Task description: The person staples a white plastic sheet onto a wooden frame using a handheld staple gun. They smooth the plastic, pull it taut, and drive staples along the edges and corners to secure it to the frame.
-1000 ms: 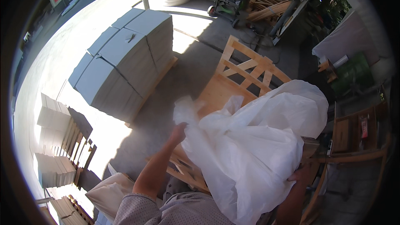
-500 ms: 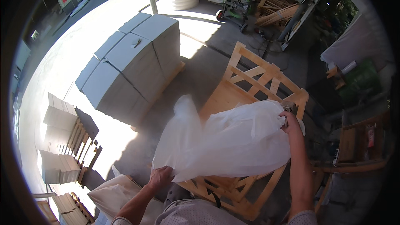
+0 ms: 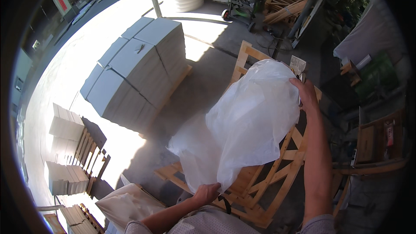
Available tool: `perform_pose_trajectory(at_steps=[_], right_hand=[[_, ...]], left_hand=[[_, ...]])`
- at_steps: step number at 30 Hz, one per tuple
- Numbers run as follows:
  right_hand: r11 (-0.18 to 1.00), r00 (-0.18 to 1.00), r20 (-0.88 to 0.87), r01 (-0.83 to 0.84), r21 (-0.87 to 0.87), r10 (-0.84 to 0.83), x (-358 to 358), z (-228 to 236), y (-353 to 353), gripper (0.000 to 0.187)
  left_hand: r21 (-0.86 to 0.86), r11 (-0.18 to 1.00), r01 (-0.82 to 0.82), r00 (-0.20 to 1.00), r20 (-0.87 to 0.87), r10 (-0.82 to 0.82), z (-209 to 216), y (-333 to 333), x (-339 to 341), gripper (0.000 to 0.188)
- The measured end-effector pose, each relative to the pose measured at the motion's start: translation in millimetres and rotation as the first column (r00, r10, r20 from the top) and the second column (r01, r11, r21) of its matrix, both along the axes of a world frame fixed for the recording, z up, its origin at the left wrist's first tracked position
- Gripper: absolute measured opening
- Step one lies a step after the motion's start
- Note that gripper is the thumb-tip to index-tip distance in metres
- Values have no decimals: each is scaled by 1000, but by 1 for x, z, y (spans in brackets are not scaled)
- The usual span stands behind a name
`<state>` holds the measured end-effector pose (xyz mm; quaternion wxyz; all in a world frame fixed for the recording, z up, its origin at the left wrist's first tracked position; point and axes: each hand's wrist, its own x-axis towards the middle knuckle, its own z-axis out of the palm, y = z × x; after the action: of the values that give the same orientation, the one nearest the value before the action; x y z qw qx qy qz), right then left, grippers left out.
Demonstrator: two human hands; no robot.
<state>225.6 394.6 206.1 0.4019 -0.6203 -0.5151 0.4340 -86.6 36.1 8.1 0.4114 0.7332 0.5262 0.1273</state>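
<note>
A large translucent white plastic sheet point(image 3: 247, 117) hangs in loose folds over a wooden crate frame point(image 3: 297, 154) with crossed slats. My left hand point(image 3: 207, 194) is closed on the sheet's near lower edge, close to my body. Higher up, my right hand point(image 3: 307, 93) reaches out with fingers closed on the sheet's far right side. Just beyond those fingers shows a small greyish object point(image 3: 297, 64); I cannot make out its kind or whether my hand holds it. The sheet hides much of the crate's middle.
Left of the crate, tall stacks of pale slabs point(image 3: 130, 73) stand on a pallet. Smaller slab stacks point(image 3: 65, 177) are at far left, beside a covered bundle point(image 3: 130, 206). A hand truck point(image 3: 244, 0) and wood scraps point(image 3: 286, 8) lie at the back; a wooden box point(image 3: 379, 143) is at right.
My right hand has moved farther away and up, lifting the sheet's right side. My left hand has shifted right. More of the crate's near slats now shows.
</note>
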Motion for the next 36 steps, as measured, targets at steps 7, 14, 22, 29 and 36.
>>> perform_pose_trajectory(at_steps=[7,14,22,29,36], right_hand=[[806,898,233,438,-398,-373,108,-158,-177,60],[720,855,-295,122,-683,-426,24,-243,-413,50],[707,929,-231,43,-706,-287,-40,-247,-411,39],[770,868,-249,206,-604,-429,-17,-247,-401,29],[905,872,-262,364,-218,-414,46,-165,-387,31]], left_hand=[[-184,983,-11,999,-50,1,-14,26,40,20],[-118,966,228,960,-140,-243,-37,36,99,23],[-57,744,666,736,-113,-668,-36,-7,109,19],[22,891,454,854,-296,-427,-29,-22,82,16],[82,996,32,894,-448,8,-101,9,25,9]])
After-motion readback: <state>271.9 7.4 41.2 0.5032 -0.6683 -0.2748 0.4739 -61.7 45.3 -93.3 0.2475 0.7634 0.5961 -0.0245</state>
